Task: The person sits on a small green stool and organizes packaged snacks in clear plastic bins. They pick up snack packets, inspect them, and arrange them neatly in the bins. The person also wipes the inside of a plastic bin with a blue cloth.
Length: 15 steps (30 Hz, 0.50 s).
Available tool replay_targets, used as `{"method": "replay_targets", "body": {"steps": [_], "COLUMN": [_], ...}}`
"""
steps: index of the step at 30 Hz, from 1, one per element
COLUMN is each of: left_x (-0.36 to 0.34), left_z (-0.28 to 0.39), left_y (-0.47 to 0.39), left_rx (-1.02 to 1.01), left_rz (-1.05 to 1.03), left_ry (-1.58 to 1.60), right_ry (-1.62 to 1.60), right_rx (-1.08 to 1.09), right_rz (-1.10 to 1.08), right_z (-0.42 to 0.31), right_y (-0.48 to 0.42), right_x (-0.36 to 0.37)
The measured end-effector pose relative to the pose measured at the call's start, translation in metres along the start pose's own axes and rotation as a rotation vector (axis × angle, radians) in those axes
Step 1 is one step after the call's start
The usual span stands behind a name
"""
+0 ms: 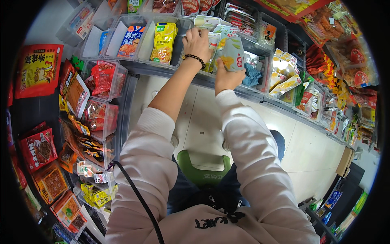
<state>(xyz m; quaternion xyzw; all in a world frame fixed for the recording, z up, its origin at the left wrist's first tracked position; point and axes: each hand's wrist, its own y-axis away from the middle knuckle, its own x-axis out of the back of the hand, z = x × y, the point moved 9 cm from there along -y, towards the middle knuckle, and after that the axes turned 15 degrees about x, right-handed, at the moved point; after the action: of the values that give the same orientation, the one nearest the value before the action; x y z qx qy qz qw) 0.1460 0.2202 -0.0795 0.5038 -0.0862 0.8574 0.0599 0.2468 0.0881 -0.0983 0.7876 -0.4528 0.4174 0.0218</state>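
My right hand grips a pale green snack packet with a yellow picture and a red logo, over a clear plastic bin at the shelf's front. Similar pale packets stand on edge just behind it. Beside them on the left, my left hand, with a dark bead bracelet on its wrist, reaches down into the same bin. Its fingers bend against the packets; their tips are partly hidden, so I cannot tell whether they hold one. Close to my right hand, a crumpled blue cloth lies in the adjoining bin.
Left of my hands, clear bins hold yellow pouches and blue-orange pouches. Shelving with red packets runs along my left side. White-yellow packets fill a bin at right. A green plastic stool shows between my legs on the tiled floor.
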Motion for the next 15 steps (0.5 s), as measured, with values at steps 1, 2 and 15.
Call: {"method": "replay_targets", "body": {"steps": [1,2,15], "left_x": [0.006,0.012,-0.027], "left_z": [0.003,0.005,0.039], "left_y": [0.003,0.006,0.028], "left_rx": [-0.034,-0.069,0.068], "left_rz": [0.073,0.145,-0.389], "left_ry": [-0.040,-0.080,0.475], "right_ry": [0.022,0.044,0.152], "right_rx": [-0.028,-0.056,0.600], "right_rz": [-0.023,-0.046,-0.832], "right_z": [0.003,0.007,0.013], "right_y": [0.003,0.005,-0.008], "right_x": [-0.003,-0.006,-0.025]}}
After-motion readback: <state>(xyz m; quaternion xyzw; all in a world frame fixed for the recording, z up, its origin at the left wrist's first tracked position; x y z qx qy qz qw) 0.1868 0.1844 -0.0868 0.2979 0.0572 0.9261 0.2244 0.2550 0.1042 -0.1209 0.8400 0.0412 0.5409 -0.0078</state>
